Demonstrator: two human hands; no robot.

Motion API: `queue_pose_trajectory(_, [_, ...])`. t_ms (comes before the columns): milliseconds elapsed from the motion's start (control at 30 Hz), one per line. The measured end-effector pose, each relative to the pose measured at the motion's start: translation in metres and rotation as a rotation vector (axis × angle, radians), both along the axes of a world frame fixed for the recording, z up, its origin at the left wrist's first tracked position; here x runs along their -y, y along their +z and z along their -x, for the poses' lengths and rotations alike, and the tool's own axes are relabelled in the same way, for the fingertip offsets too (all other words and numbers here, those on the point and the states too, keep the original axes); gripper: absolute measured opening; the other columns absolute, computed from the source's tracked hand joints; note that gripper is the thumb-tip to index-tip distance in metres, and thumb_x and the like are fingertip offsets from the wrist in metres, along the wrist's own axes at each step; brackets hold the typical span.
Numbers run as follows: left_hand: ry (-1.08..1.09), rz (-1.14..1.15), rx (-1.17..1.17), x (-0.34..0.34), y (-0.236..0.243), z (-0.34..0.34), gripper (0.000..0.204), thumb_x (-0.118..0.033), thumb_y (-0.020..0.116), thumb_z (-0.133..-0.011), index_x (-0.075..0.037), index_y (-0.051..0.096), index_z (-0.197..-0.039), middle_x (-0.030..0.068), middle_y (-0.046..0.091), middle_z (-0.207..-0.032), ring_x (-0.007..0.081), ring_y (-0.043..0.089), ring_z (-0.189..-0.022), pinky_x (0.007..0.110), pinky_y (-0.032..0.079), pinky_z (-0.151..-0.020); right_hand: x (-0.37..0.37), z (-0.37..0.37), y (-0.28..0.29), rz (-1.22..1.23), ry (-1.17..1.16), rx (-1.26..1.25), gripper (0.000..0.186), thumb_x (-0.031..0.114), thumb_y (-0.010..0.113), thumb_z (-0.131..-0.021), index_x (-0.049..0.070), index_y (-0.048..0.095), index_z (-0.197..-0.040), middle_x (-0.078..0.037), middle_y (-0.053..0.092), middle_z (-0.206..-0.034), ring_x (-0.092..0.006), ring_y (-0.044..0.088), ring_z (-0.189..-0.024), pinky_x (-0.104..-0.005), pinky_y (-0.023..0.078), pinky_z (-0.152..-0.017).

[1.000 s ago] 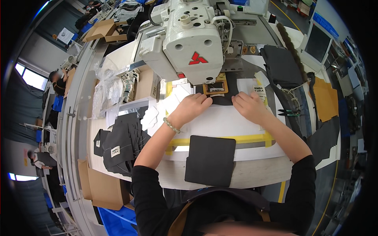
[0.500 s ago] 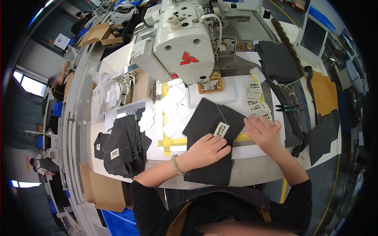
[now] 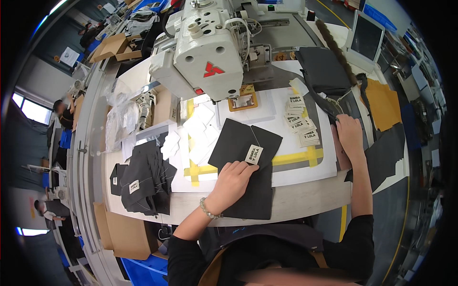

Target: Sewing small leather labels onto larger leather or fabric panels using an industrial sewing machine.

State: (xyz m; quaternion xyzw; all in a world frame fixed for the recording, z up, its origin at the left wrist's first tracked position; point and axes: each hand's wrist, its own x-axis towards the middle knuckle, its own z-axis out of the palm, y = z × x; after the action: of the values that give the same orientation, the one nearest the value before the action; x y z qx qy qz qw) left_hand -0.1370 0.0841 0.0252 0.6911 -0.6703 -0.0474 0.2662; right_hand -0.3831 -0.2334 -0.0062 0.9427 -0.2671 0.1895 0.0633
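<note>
A black fabric piece (image 3: pixel 230 140) lies at the table's front, with a small cream label (image 3: pixel 254 154) on it. My left hand (image 3: pixel 232 185) rests on this piece, its thumb and fingers gathered at the label's lower edge and holding the fabric there. Over at the right, my right hand (image 3: pixel 350 136) is on the dark cloth (image 3: pixel 329 103) beside the work area. Its fingers are curled down, and whatever they grip is hidden beneath them. Stacks of cream labels (image 3: pixel 301 125) lie between the two hands, farther back.
A white sewing machine head (image 3: pixel 208 59) stands behind the work. White paper pieces (image 3: pixel 202 121) lie left of the fabric. Farther left are a pile of black labelled pieces (image 3: pixel 147 183) and a plastic bag (image 3: pixel 120 114). A screen (image 3: pixel 366 35) stands at the back right.
My right hand has moved from beside the fabric's right edge to the dark cloth at the right, where green-handled snips lay. My left hand stays on the fabric. The whole view has shifted slightly.
</note>
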Motion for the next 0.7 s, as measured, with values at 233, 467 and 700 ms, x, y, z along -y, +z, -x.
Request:
queue_pose_trajectory(233, [0.013, 0.250, 0.003, 0.000, 0.004, 0.027, 0.022, -0.002, 0.076, -0.075, -0.004, 0.071, -0.096, 0.0021, 0.056, -0.075, 0.0191, 0.055, -0.066, 0.032, 0.041, -0.060, 0.006, -0.019, 0.042, -0.151, -0.186, 0.526, 0.023, 0.022, 0.047, -0.103, 0.007, 0.059, -0.116, -0.018, 0.062, -0.085, -0.0334, 0.061, -0.083, -0.0394, 0.043, -0.067])
queue_pose_trajectory(467, [0.076, 0.294, -0.019, -0.002, 0.005, 0.035, 0.023, -0.001, 0.076, -0.076, -0.004, 0.071, -0.097, 0.0014, 0.056, -0.073, 0.0171, 0.055, -0.064, 0.031, 0.041, -0.058, 0.012, -0.012, 0.106, 0.216, -0.387, 0.310, 0.039, 0.025, 0.056, -0.099, 0.025, 0.056, -0.139, -0.008, 0.047, -0.080, -0.0248, 0.050, -0.068, -0.0366, 0.042, -0.065])
queue_pose_trajectory(700, [0.060, 0.341, -0.034, -0.007, 0.009, 0.036, 0.030, 0.003, 0.075, -0.074, -0.003, 0.071, -0.103, 0.0019, 0.059, -0.077, 0.0167, 0.056, -0.065, 0.031, 0.041, -0.058, -0.057, -0.081, 0.103, 0.259, 0.362, 0.153, 0.051, 0.015, 0.069, -0.078, 0.020, 0.064, -0.129, 0.000, 0.048, -0.084, -0.0152, 0.048, -0.078, -0.0322, 0.037, -0.072])
